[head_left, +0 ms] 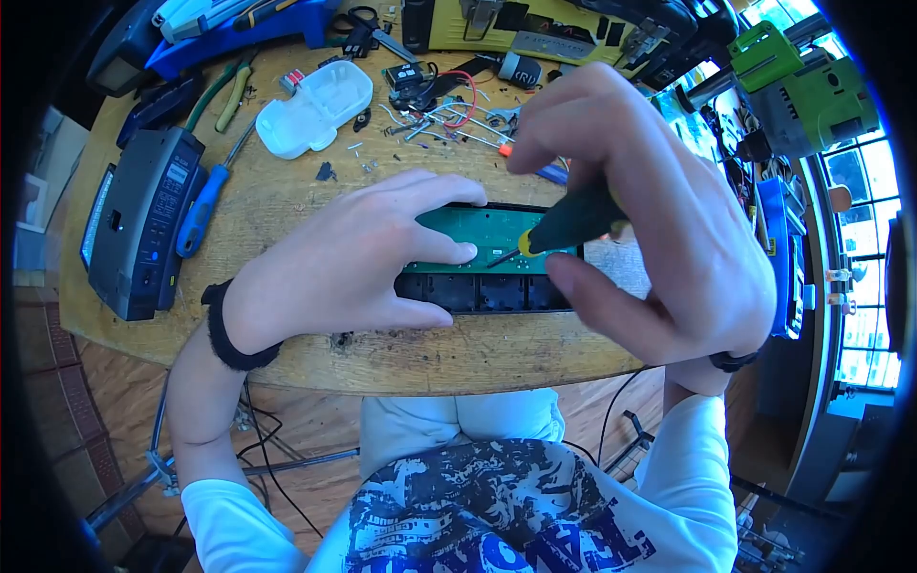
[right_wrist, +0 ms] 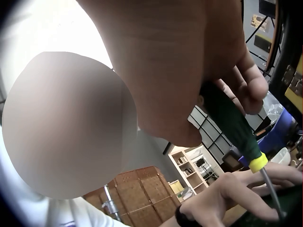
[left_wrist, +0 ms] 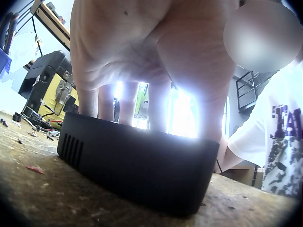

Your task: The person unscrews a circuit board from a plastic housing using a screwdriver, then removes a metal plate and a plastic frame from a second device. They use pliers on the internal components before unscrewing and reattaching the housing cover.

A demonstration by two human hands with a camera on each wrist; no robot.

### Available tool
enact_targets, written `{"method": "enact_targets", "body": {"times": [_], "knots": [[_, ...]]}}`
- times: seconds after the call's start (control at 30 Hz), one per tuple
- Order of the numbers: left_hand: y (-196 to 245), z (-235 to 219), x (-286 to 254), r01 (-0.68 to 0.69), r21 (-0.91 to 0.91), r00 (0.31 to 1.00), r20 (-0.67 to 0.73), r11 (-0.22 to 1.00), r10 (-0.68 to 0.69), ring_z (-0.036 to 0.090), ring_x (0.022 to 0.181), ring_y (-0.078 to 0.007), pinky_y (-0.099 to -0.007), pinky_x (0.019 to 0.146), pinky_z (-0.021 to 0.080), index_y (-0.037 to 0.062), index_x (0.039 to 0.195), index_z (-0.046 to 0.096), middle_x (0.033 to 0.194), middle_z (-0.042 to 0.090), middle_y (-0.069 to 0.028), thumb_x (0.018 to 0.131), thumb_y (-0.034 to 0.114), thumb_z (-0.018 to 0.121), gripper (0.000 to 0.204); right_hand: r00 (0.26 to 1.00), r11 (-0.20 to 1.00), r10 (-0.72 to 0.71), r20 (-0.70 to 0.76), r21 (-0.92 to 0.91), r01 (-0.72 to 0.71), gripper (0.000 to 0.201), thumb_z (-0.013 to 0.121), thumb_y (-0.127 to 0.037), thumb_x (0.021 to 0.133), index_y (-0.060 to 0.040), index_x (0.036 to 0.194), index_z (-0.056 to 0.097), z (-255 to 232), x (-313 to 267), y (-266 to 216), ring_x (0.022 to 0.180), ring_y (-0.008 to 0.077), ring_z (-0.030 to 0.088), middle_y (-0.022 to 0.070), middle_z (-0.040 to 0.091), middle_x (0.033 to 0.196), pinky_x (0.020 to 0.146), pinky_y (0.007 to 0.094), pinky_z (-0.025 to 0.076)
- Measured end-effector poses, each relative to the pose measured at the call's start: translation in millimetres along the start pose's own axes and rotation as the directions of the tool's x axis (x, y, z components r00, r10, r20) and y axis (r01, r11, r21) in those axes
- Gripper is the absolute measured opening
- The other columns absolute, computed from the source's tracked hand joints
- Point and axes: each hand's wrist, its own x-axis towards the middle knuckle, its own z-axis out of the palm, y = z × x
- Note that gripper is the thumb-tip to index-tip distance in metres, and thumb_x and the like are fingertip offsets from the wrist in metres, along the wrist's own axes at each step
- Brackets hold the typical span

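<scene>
My right hand [head_left: 683, 239] grips the dark green handle of a screwdriver [head_left: 573, 222] with a yellow collar. Its shaft slants down to a green circuit board [head_left: 449, 224], close to the left index fingertip. The board lies in a long black plastic casing [head_left: 501, 294] with compartments along its near side. Over the casing's left part spreads my left hand [head_left: 353, 239], its fingers fairly straight: one fingertip rests on the board, the thumb lies at the near edge. In the left wrist view the casing's slotted end wall [left_wrist: 132, 161] stands on the table, fingers reaching down behind it.
A blue-handled screwdriver [head_left: 202, 212] and a dark boxy device [head_left: 148, 220] lie left on the wooden table [head_left: 401, 358]. Behind are a white plastic case [head_left: 315, 110], loose screws and wires [head_left: 435, 119], and a yellow toolbox [head_left: 535, 29]. A green drill [head_left: 812, 100] is at right.
</scene>
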Motion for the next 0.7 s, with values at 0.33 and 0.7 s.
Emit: {"method": "enact_targets", "body": {"times": [0.33,0.7], "knots": [[8,-7,0,0.04,-0.007,0.999,0.034,0.999,-0.04,0.062,0.128,-0.0399,-0.0463,0.109,0.053,0.0014,0.114,0.08,0.144,0.063,-0.018,0.073,0.023,0.096,0.049,0.986,0.988,-0.143,-0.084,-0.07,0.138,0.043,0.096,-0.02,0.068,-0.0013,0.097,0.071,15,-2,-5,0.069,0.0262,0.066,0.0095,0.064,0.086,0.06,0.0342,0.053],[61,-66,16,0.081,-0.17,0.889,-0.432,0.982,-0.148,0.067,0.092,-0.0124,-0.0222,0.074,0.05,0.0041,0.128,0.078,0.104,0.072,-0.0101,0.096,0.008,0.07,0.033,0.982,0.995,0.02,-0.19,0.103,0.0,0.038,0.094,-0.021,0.08,-0.0032,0.099,0.066,42,-14,5,0.076,0.0308,0.067,0.0106,0.063,0.087,0.062,0.0389,0.053]]}}
